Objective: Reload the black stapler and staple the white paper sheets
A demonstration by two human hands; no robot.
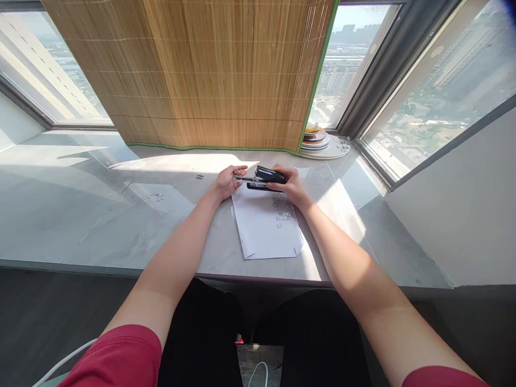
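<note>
My right hand (291,185) grips the black stapler (268,177) above the white paper (266,228); my left hand (229,181), fingers partly curled, meets its metal end at nine o'clock.

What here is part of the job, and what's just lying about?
Probably the job: stapler in the right hand, left hand at its front, white paper beneath.
Seemingly just lying about: stacked discs, white cable, perhaps the small dark strips.

Both arms extended forward, forearms converging. Left hand (230,181) palm partly up, fingers curled; right hand (292,184) closed in a grip.
</note>
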